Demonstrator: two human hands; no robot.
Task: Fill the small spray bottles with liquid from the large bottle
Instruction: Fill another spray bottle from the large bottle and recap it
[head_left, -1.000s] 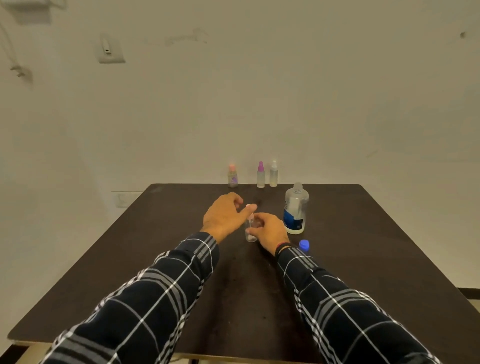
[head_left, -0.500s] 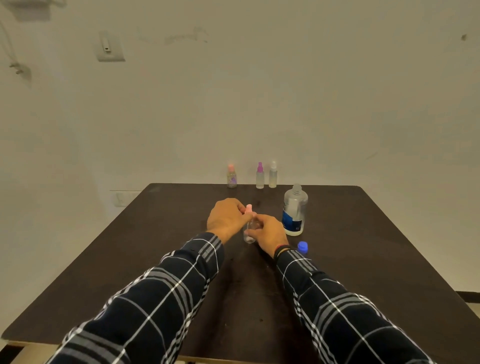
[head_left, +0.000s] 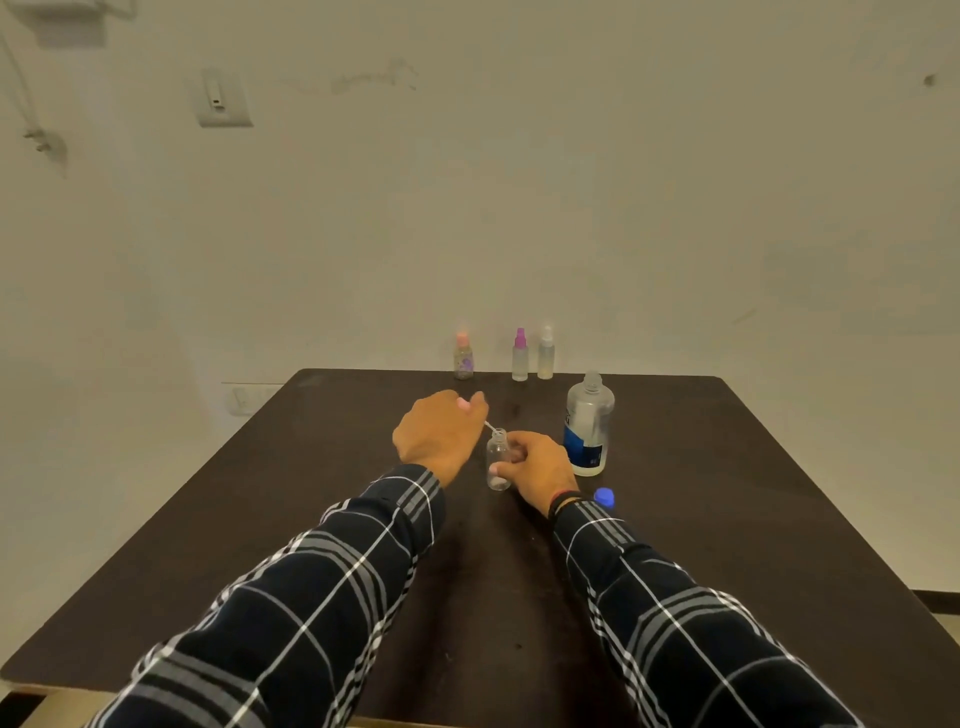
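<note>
A small clear spray bottle (head_left: 497, 462) stands upright on the dark table (head_left: 311, 519), and my right hand (head_left: 535, 467) grips its body. My left hand (head_left: 441, 431) holds the bottle's pink spray top (head_left: 464, 404), lifted up and to the left, with its thin white tube still slanting into the open neck. The large clear bottle (head_left: 588, 423) with a blue label stands uncapped just right of my right hand. Its blue cap (head_left: 604, 497) lies on the table in front of it.
Three more small spray bottles stand in a row at the table's far edge by the wall: one with an orange top (head_left: 463, 357), one with a magenta top (head_left: 520, 356) and one with a white top (head_left: 546, 353).
My left hand has pulled the pink spray top off the small bottle and lifted it up and left; earlier it sat on the neck. My right hand still grips the bottle.
</note>
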